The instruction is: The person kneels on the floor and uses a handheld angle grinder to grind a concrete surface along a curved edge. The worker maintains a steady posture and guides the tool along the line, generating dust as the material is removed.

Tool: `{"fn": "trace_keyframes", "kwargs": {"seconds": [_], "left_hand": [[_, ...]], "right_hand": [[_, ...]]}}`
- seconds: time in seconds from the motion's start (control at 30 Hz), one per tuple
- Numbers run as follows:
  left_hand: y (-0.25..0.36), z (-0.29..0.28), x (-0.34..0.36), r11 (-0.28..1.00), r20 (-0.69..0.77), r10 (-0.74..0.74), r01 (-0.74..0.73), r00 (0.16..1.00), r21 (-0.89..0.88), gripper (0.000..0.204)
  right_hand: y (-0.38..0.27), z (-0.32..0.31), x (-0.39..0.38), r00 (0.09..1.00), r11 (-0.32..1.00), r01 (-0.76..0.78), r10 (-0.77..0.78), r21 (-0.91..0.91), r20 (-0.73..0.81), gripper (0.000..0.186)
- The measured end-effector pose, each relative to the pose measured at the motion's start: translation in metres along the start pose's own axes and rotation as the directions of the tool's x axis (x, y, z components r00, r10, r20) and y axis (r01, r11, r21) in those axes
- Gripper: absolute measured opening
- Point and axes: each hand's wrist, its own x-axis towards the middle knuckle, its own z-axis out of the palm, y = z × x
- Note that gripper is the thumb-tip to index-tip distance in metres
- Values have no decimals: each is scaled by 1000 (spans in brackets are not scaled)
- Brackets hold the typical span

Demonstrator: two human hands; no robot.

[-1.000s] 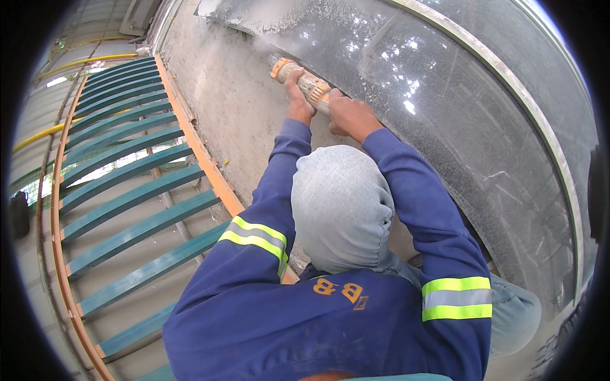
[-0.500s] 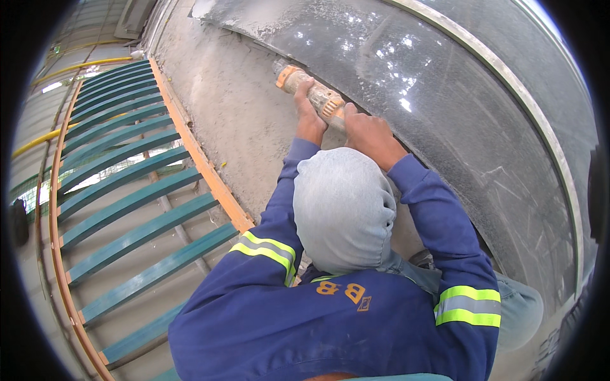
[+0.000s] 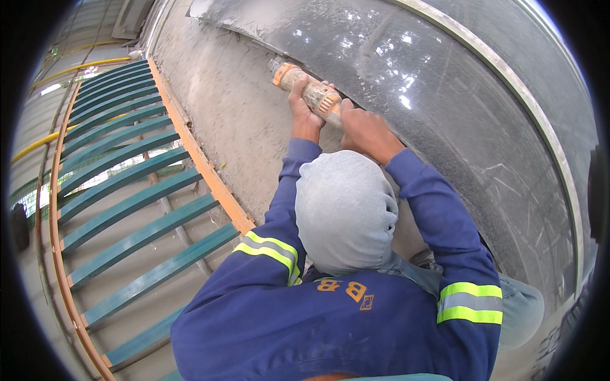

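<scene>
A dusty cream-and-orange handheld grinder (image 3: 309, 91) lies in both my hands, beside the near edge of a dark, shiny slab (image 3: 457, 127). Its front end, greyish and partly see-through, points to the far left; whatever works there is too small to make out. My left hand (image 3: 305, 114) wraps round the middle of the body from below, with fingertips showing on the far side. Behind it, my right hand (image 3: 368, 131) grips the rear end next to the slab's edge. My raised knee (image 3: 346, 206), in pale denim, stands between my forearms.
To the left runs a long ladder-like frame (image 3: 206, 171) with orange rails and several teal slats. Dusty concrete floor (image 3: 232, 120) lies between it and the slab. A pale metal strip (image 3: 508, 70) crosses the slab's right side. A yellow pipe (image 3: 95, 65) is at the far left.
The grinder has shifted slightly left and toward the far end along the slab's edge, both hands moving with it. Fingertips of my left hand now show beyond the tool.
</scene>
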Motion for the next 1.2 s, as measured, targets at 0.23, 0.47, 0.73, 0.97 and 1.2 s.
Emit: {"fn": "trace_keyframes", "kwargs": {"seconds": [0.23,0.47,0.73,0.97,1.2], "left_hand": [[12,-17,32,999,-20,-36,36,999,20,53],[10,-5,20,996,-44,-37,40,998,77,55],[-2,13,-13,996,-39,-40,43,998,77,55],[-1,9,-8,997,-26,-24,26,999,74,49],[4,0,7,997,-57,-17,21,998,68,46]], "right_hand": [[-3,12,20,1000,1000,12,-12,-12,1,49],[-1,11,17,1000,1000,-1,1,-14,-7,51],[-6,-15,-20,998,999,-35,34,21,44,59],[-1,-7,-16,999,998,40,-39,38,-8,55],[-3,-1,0,1000,1000,-3,3,8,6,51]]}}
